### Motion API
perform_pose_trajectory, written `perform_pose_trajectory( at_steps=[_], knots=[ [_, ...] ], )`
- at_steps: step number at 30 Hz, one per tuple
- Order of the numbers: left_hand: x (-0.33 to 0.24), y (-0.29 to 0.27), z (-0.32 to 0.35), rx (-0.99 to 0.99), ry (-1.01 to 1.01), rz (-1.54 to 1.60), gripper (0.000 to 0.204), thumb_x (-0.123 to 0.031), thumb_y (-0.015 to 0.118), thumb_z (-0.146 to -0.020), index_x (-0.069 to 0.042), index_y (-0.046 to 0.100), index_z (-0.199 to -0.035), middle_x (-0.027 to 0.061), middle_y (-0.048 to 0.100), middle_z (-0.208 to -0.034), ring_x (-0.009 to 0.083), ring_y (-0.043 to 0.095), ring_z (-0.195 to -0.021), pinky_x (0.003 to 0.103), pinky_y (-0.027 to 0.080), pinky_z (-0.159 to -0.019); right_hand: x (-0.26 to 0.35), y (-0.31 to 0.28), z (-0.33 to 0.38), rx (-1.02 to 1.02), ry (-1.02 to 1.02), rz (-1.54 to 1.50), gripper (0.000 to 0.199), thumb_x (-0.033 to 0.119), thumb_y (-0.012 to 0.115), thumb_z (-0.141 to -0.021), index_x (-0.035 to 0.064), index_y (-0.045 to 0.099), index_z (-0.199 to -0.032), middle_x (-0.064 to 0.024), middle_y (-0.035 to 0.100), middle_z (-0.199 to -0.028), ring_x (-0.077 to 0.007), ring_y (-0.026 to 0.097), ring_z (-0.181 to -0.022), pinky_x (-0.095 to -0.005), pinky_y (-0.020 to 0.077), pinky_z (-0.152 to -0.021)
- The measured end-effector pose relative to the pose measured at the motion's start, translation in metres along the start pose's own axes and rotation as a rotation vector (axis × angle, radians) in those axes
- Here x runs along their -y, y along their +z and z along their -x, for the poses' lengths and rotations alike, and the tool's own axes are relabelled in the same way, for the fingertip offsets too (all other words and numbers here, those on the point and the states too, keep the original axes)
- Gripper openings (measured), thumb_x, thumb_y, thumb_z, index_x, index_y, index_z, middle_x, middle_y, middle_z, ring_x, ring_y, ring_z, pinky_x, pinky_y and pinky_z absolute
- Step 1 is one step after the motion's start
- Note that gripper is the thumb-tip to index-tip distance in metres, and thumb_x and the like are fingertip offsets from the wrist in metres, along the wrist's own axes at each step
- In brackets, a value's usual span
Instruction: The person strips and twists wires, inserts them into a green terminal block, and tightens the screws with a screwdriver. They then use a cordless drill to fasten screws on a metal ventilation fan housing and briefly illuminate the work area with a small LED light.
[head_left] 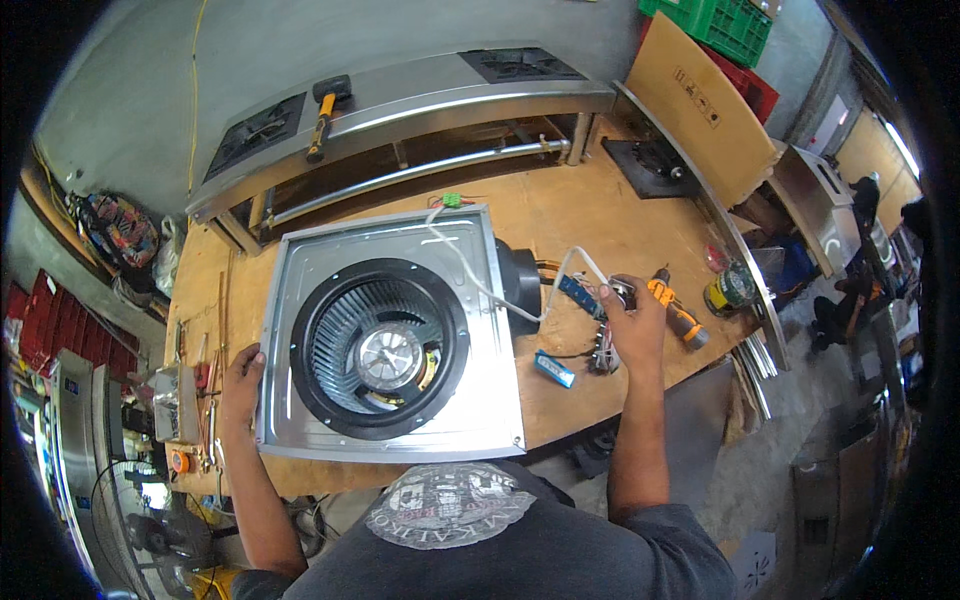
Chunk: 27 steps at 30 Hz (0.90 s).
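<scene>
Clock positions are taken from the centre of the fan unit, 12 o'clock being away from the person. The fan unit (390,357), a square sheet-metal housing with a black ring around a bladed wheel, lies face up on the wooden table (575,225), directly before the person. The left hand (242,388) is at its 9 o'clock edge, thumb against the rim; whether the fingers curl beneath cannot be told. The right hand (638,318), at 3 o'clock and clear of the housing, has thumb and fingers closed on a small dark-and-silver part (624,292), its detail mostly hidden. A white cable (465,268) runs from near a green connector (452,200) at 1 o'clock, across the housing's corner, to the right hand. A black round casing (519,290) projects at 2 o'clock. A blue box (553,369) lies at 3 o'clock; farther out is an orange-and-black power tool (682,318). An orange tape measure (180,461) lies at 8 o'clock.
</scene>
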<state>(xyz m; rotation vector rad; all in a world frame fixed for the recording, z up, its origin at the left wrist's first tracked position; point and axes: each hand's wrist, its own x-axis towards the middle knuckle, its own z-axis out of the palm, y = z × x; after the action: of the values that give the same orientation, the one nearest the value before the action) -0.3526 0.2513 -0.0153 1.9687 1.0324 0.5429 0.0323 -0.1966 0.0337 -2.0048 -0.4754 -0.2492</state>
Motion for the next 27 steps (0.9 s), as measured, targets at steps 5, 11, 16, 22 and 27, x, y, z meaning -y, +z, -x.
perform_pose_trajectory(
  at_steps=[5, 11, 16, 22, 27],
  knots=[
    [0.063, -0.039, 0.005, -0.078, -0.241, 0.035, 0.049, -0.032, 0.068, -0.094, 0.000, 0.060, -0.130, 0.0133, 0.066, -0.114, 0.0234, 0.064, -0.100, 0.037, 0.051, -0.086, -0.044, 0.025, 0.002, 0.131, 0.053, 0.317, 0.043, 0.034, 0.075, -0.083, -0.0040, 0.068, -0.103, -0.0248, 0.069, -0.094, -0.0371, 0.068, -0.087, -0.0436, 0.0526, -0.078],
    [0.151, -0.048, 0.036, -0.314, -0.244, -0.434, 0.048, -0.026, 0.073, -0.085, 0.002, 0.064, -0.124, 0.0223, 0.064, -0.122, 0.0371, 0.064, -0.109, 0.047, 0.050, -0.096, -0.069, 0.040, 0.022, 0.320, 0.233, 0.499, 0.054, 0.044, 0.075, -0.082, -0.0017, 0.073, -0.111, -0.0271, 0.071, -0.097, -0.0367, 0.070, -0.093, -0.0417, 0.0530, -0.084],
    [0.183, -0.034, 0.053, -0.272, -0.238, -0.448, 0.063, -0.030, 0.079, -0.077, 0.000, 0.059, -0.129, 0.0251, 0.063, -0.124, 0.0406, 0.059, -0.116, 0.046, 0.047, -0.101, -0.026, 0.050, 0.002, 0.228, 0.088, 0.408, 0.050, 0.034, 0.073, -0.086, -0.0043, 0.068, -0.119, -0.0255, 0.071, -0.110, -0.0328, 0.070, -0.099, -0.0396, 0.0525, -0.088],
    [0.189, -0.027, 0.046, -0.171, -0.244, -0.530, 0.073, -0.039, 0.082, -0.069, -0.008, 0.058, -0.131, 0.0220, 0.060, -0.124, 0.0412, 0.055, -0.117, 0.050, 0.047, -0.099, 0.045, 0.064, 0.001, 0.209, -0.023, 0.250, 0.048, 0.032, 0.066, -0.096, -0.0050, 0.062, -0.126, -0.0198, 0.066, -0.123, -0.0276, 0.063, -0.111, -0.0378, 0.0480, -0.096],
    [0.183, -0.032, 0.062, -0.240, -0.168, -0.530, 0.083, -0.044, 0.082, -0.070, -0.008, 0.052, -0.137, 0.0212, 0.056, -0.128, 0.0412, 0.053, -0.119, 0.053, 0.045, -0.098, 0.117, 0.106, 0.018, 0.254, -0.210, 0.055, 0.045, 0.032, 0.067, -0.095, -0.0035, 0.063, -0.123, -0.0163, 0.068, -0.117, -0.0245, 0.063, -0.108, -0.0346, 0.0459, -0.098]
  ],
)
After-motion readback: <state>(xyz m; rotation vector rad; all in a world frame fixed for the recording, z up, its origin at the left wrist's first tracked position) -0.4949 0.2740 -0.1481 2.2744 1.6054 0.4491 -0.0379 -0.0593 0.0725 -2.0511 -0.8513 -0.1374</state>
